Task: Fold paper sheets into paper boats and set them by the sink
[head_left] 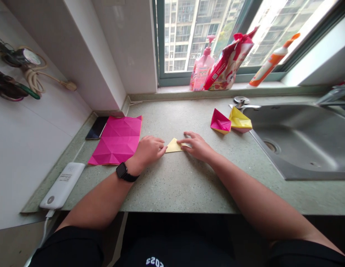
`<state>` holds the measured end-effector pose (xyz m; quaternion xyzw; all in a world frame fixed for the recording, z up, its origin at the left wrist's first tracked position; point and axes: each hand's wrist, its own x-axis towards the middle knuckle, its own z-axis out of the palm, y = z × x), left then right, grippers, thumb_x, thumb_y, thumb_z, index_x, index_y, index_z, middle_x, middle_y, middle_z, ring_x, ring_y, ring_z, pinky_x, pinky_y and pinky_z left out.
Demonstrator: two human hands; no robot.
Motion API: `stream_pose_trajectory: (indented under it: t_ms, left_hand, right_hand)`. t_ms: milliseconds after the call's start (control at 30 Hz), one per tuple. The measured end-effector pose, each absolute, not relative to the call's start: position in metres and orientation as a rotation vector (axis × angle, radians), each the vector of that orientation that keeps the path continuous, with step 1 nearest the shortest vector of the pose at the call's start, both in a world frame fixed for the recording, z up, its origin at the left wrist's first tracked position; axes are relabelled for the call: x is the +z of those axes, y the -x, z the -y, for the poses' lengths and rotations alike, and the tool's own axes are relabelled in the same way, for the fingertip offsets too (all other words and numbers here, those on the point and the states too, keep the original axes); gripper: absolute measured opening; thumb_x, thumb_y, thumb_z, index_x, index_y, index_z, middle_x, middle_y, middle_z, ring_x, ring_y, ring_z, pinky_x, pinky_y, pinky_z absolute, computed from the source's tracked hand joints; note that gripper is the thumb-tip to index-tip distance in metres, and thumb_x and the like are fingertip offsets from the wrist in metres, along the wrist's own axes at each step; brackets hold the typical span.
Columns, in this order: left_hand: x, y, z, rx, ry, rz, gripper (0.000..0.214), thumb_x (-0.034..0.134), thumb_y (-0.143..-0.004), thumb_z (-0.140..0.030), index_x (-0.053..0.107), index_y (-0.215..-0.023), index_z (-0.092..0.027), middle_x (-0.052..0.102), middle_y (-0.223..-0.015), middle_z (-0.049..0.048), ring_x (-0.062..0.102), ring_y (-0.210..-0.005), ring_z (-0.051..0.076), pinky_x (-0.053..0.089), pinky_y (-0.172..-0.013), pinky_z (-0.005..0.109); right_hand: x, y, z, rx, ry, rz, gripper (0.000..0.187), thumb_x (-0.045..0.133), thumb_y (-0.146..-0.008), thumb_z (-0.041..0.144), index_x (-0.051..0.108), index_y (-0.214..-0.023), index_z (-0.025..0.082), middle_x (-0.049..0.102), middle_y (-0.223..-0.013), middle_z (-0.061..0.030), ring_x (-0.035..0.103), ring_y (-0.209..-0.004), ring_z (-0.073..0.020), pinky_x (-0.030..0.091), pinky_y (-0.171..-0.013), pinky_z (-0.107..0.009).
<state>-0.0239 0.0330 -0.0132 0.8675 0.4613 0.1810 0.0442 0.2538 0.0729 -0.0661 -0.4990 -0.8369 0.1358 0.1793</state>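
speckled stone bench [172, 193], steel sink [300, 141] at right | creased pink paper sheet [115, 140] lying left, out of my working space | left grip [148, 151] curled, pinch unclear; right grip [196, 145] spread, fingertips pressing down | folded yellow paper triangle [173, 146] flat on bench between both, pinned against sliding

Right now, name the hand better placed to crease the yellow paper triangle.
The right hand, probably: its fingers lie on the yellow paper triangle, while the left hand sits beside it.
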Motion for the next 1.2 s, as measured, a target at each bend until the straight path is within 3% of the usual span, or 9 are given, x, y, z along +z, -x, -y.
stream_pose_trajectory:
  t_ms: [100, 233, 333, 500, 567, 667, 867, 1000, 1200]
  left_hand:
    - [-0.024, 0.015, -0.035, 0.764, -2.620, -1.230, 0.027, 0.058, -0.110, -0.033, 0.081, -0.121, -0.023, 0.082, -0.126, 0.0072, 0.075, -0.118, 0.026, 0.058, -0.107, 0.044]
    - [-0.036, 0.007, -0.034, 0.612, -2.677, -0.980, 0.031, 0.064, -0.106, -0.025, 0.073, -0.136, -0.023, 0.074, -0.144, 0.0083, 0.069, -0.133, 0.026, 0.055, -0.116, 0.045]
    - [-0.038, 0.005, -0.034, 0.466, -2.688, -1.009, 0.035, 0.067, -0.105, -0.025, 0.070, -0.139, -0.025, 0.072, -0.147, 0.0084, 0.069, -0.133, 0.027, 0.051, -0.121, 0.050]
    - [-0.035, 0.007, -0.034, 0.413, -2.682, -1.040, 0.027, 0.065, -0.106, -0.026, 0.073, -0.132, -0.025, 0.072, -0.148, 0.0082, 0.068, -0.135, 0.028, 0.045, -0.125, 0.055]
    - [-0.033, 0.007, -0.034, 0.408, -2.675, -1.038, 0.026, 0.064, -0.107, -0.025, 0.074, -0.131, -0.024, 0.072, -0.149, 0.0084, 0.068, -0.135, 0.028, 0.046, -0.124, 0.055]
    - [-0.031, 0.006, -0.034, 0.394, -2.669, -1.028, 0.027, 0.064, -0.106, -0.024, 0.075, -0.130, -0.023, 0.071, -0.149, 0.0090, 0.068, -0.136, 0.028, 0.048, -0.122, 0.054]
    - [-0.031, 0.007, -0.033, 0.399, -2.662, -1.051, 0.026, 0.062, -0.107, -0.024, 0.077, -0.128, -0.025, 0.071, -0.150, 0.0087, 0.069, -0.136, 0.027, 0.045, -0.126, 0.056]
    - [-0.035, 0.009, -0.035, 0.442, -2.631, -1.058, 0.025, 0.064, -0.106, -0.025, 0.076, -0.128, -0.024, 0.072, -0.148, 0.0084, 0.069, -0.136, 0.027, 0.046, -0.127, 0.054]
    - [-0.041, 0.011, -0.039, 0.607, -2.563, -1.136, 0.043, 0.075, -0.099, -0.026, 0.067, -0.140, -0.019, 0.073, -0.142, 0.0126, 0.069, -0.132, 0.029, 0.056, -0.116, 0.045]
  right_hand:
    - [-0.066, -0.253, -0.072, 0.378, 1.406, 2.363, 0.030, 0.078, -0.098, 0.035, 0.084, -0.128, 0.037, 0.062, -0.156, -0.0117, 0.055, -0.149, -0.0398, 0.044, -0.123, -0.065]
    - [-0.065, -0.253, -0.071, 0.393, 1.438, 2.357, 0.029, 0.077, -0.099, 0.039, 0.084, -0.127, 0.036, 0.062, -0.157, -0.0132, 0.053, -0.151, -0.0426, 0.039, -0.125, -0.069]
    - [-0.066, -0.254, -0.071, 0.395, 1.480, 2.346, 0.032, 0.076, -0.099, 0.043, 0.082, -0.130, 0.038, 0.060, -0.159, -0.0127, 0.049, -0.154, -0.0456, 0.035, -0.125, -0.076]
    - [-0.065, -0.266, -0.077, 0.430, 1.624, 2.314, 0.066, 0.081, -0.092, 0.048, 0.063, -0.155, 0.036, 0.051, -0.169, -0.0146, 0.038, -0.161, -0.0469, 0.028, -0.127, -0.079]
    - [-0.063, -0.276, -0.081, 0.463, 1.662, 2.316, 0.071, 0.083, -0.089, 0.047, 0.062, -0.156, 0.034, 0.048, -0.172, -0.0160, 0.037, -0.162, -0.0473, 0.028, -0.127, -0.079]
    - [-0.058, -0.291, -0.087, 0.500, 1.608, 2.336, 0.061, 0.083, -0.089, 0.043, 0.069, -0.148, 0.034, 0.052, -0.169, -0.0146, 0.042, -0.160, -0.0445, 0.031, -0.127, -0.077]
    - [-0.043, -0.290, -0.085, 0.605, 1.292, 2.317, 0.042, 0.076, -0.095, 0.043, 0.077, -0.136, 0.032, 0.071, -0.148, -0.0099, 0.063, -0.142, -0.0321, 0.047, -0.125, -0.055]
    - [-0.043, -0.274, -0.075, 0.528, 1.134, 2.432, 0.045, 0.082, -0.090, 0.036, 0.077, -0.134, 0.033, 0.075, -0.142, -0.0079, 0.066, -0.137, -0.0329, 0.049, -0.120, -0.056]
    - [-0.047, -0.262, -0.069, 0.372, 1.107, 2.498, 0.027, 0.069, -0.099, 0.029, 0.081, -0.123, 0.029, 0.081, -0.122, -0.0080, 0.074, -0.114, -0.0280, 0.057, -0.104, -0.046]
